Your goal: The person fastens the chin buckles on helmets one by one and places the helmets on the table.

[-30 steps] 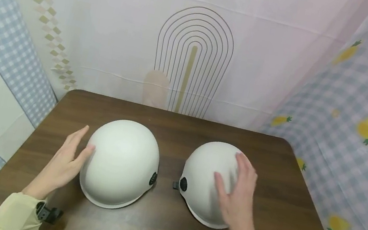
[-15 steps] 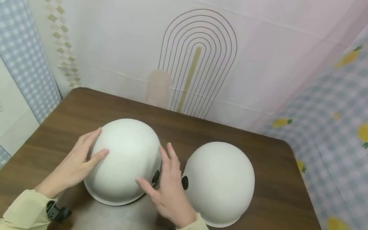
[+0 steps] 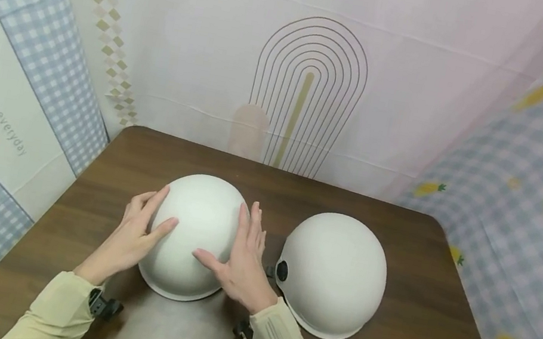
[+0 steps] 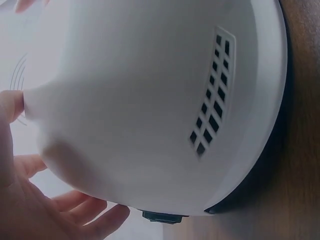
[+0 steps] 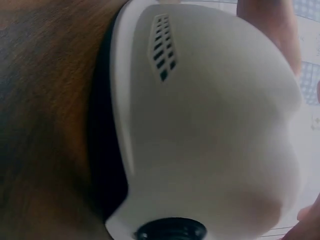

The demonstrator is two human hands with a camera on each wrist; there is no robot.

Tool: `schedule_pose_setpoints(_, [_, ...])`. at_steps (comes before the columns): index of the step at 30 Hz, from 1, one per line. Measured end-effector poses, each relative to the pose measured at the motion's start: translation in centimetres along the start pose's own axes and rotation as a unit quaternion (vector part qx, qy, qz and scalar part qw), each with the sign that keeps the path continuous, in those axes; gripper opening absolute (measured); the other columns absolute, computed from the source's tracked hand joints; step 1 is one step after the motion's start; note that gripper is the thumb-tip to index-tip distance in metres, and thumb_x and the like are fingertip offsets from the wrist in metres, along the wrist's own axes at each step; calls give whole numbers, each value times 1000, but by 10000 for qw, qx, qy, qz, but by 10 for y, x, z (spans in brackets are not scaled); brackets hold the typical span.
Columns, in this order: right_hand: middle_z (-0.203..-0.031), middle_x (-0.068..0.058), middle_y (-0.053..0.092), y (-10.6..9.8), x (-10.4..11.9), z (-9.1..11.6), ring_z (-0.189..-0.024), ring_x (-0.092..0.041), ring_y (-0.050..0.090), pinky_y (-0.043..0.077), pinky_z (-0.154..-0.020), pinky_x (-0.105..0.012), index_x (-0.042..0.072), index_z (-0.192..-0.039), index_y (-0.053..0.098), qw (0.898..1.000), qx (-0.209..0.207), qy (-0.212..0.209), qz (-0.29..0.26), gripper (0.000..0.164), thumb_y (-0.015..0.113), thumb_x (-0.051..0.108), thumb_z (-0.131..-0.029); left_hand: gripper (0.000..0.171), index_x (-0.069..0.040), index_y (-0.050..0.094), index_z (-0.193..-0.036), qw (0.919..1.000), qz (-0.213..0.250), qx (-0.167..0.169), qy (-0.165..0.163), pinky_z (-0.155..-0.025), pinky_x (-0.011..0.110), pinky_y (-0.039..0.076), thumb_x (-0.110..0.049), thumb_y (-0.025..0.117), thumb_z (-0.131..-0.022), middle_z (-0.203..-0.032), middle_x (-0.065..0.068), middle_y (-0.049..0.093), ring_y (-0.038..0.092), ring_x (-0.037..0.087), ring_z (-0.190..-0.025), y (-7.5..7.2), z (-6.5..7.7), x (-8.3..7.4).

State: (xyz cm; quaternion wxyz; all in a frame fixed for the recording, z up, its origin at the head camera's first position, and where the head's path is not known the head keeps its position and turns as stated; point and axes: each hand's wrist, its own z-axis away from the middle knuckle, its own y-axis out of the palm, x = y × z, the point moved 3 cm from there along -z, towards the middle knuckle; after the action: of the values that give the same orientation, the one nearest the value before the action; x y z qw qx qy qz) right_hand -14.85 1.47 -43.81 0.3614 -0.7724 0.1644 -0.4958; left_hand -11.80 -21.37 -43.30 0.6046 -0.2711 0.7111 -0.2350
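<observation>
Two white helmets sit dome-up on the brown table. The left-hand helmet (image 3: 200, 217) lies between both my hands. My left hand (image 3: 129, 241) touches its left side, thumb and fingers spread along the shell. On its other side my right hand (image 3: 244, 268) lies with fairly straight fingers upward and the thumb spread across the front. In the left wrist view the shell shows a slotted vent (image 4: 212, 95) above the rim. The right wrist view shows a similar vent (image 5: 163, 47) and a round black fitting (image 5: 171, 229). The helmet's inside is hidden.
To the right stands the second white helmet (image 3: 335, 272), with a black round fitting (image 3: 281, 271) on its left side, close to my right forearm. The wooden table (image 3: 420, 317) meets a white patterned cloth (image 3: 189, 46) behind and a checked cloth (image 3: 510, 175) at the right.
My right hand has left the right-hand helmet and moved left to the other helmet's right side. My left hand has moved further onto that helmet's left side. The view has shifted slightly.
</observation>
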Motion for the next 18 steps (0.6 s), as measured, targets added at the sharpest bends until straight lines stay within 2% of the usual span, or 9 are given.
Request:
schedule_pose_setpoints(5, [-161, -2, -12, 6, -9, -1, -147, -28, -2, 8, -111, -62, 22, -157, -3, 9994, -21, 308, -137, 118, 58, 80, -75, 72, -25, 16, -157, 10000, 3, -26, 4, -93, 68, 33, -46, 52, -99, -147, 25, 18, 24, 41, -131, 4, 0, -2])
schedule_pose_setpoints(9, [-162, -4, -8, 9, -14, 0, -147, -30, 1, 11, -110, -64, 22, -157, -4, 9982, 36, 513, -298, 118, 58, 79, -74, 75, -25, 13, -158, 10000, 45, 32, -67, -94, 70, 32, -46, 53, -98, -151, 26, 10, 26, 47, -133, 6, -1, -2])
schedule_pose_setpoints(14, [-162, -5, -6, 10, -18, 1, -147, -30, 3, 13, -110, -64, 25, -156, -9, 9948, 123, 788, -627, 120, 62, 77, -74, 81, -30, 4, -157, 9998, 97, 92, -154, -95, 73, 28, -50, 54, -96, -158, 20, -3, 21, 51, -137, 6, -4, -6])
schedule_pose_setpoints(18, [-162, -5, -5, 11, -21, 4, -146, -32, 6, 18, -108, -63, 27, -155, -11, 9903, 222, 1056, -876, 119, 62, 75, -75, 84, -34, 1, -156, 9998, 81, 120, -138, -94, 74, 28, -53, 55, -95, -160, 17, -6, 18, 51, -139, 8, -9, -11])
